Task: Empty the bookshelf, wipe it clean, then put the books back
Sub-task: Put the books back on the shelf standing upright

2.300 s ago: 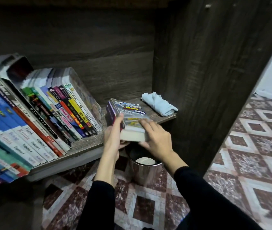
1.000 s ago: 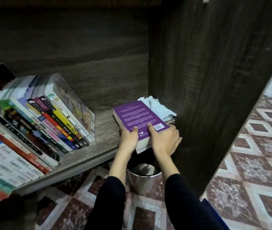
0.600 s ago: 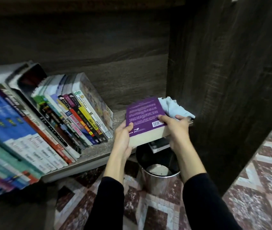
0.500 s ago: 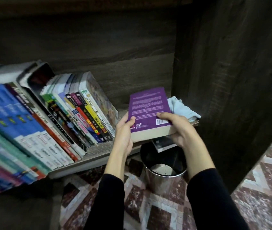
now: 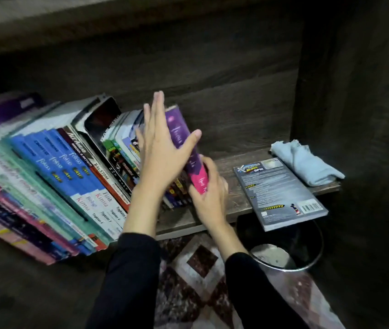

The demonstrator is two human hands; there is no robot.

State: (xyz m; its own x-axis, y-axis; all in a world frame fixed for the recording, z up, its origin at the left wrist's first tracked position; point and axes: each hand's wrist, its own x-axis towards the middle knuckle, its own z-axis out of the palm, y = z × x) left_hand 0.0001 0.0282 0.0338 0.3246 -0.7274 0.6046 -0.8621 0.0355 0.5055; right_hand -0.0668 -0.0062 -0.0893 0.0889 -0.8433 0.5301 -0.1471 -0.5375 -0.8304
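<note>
A purple book with a pink foot [image 5: 179, 132] stands tilted, spine toward me, against the leaning row of books [image 5: 70, 174] on the dark wooden shelf [image 5: 230, 166]. My left hand [image 5: 162, 150] lies flat along its left cover with fingers straight up, thumb stretched across the spine. My right hand [image 5: 210, 200] grips the book's lower end, fingers curled round it. A grey book [image 5: 281, 193] lies flat on the shelf to the right, overhanging the front edge. A folded light-blue cloth [image 5: 305, 162] sits in the right corner.
The shelf's dark side panel [image 5: 354, 115] closes the right end. A shiny metal bin [image 5: 283, 255] stands on the patterned tile floor [image 5: 200, 269] under the shelf's right part. Bare board shows between the purple book and the grey one.
The purple book left the flat pile on the right and now stands tilted against the row. Both hands moved left with it. The grey book beneath it is uncovered.
</note>
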